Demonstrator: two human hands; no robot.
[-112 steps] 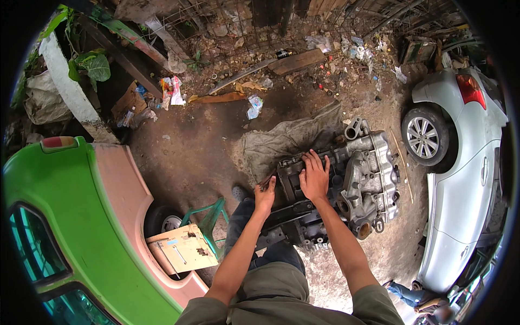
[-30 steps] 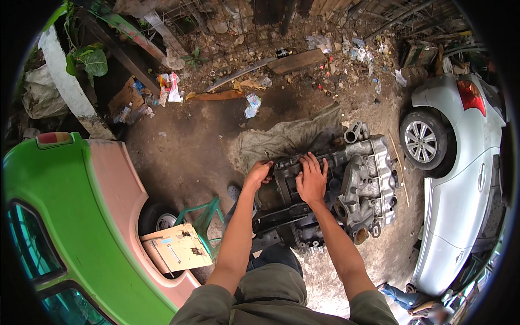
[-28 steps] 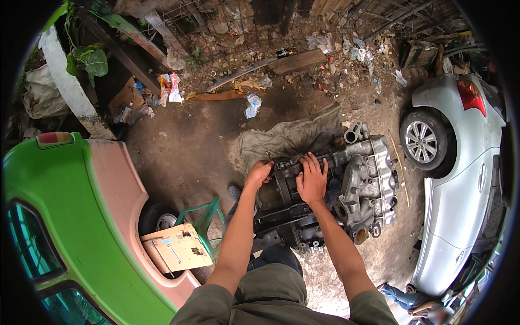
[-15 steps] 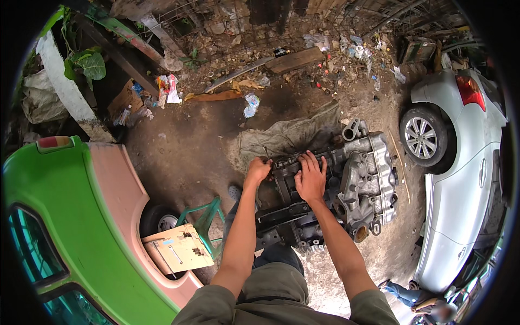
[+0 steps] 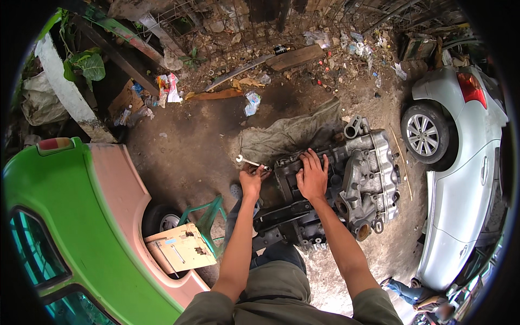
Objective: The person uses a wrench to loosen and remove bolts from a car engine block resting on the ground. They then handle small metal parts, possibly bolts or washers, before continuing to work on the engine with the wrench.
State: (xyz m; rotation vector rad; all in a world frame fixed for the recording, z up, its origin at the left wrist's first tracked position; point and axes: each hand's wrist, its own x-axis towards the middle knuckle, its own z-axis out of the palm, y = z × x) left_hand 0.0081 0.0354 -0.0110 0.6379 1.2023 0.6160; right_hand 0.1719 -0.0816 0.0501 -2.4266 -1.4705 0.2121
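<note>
A car engine lies in front of me, with its silvery cover on the right and its dark block on the left. My left hand is just off the block's left edge, its fingers closed round one end of a combination wrench. The wrench's open jaw points away to the left; its other end sits at my fingertips by the block. Flat on top of the dark block lies my right hand, fingers stretched and holding nothing. A dirty grey cloth is spread on the ground beyond and partly under the engine.
To my left, a cardboard piece bearing another wrench rests on a green plastic stool, beside a green and pink car. A silver car stands right, with a person near it. Planks and litter lie ahead.
My left hand has shifted slightly left and nearer to me. The wrench has swung from upright beside the block to pointing left, away from it. My right hand stays on the block.
</note>
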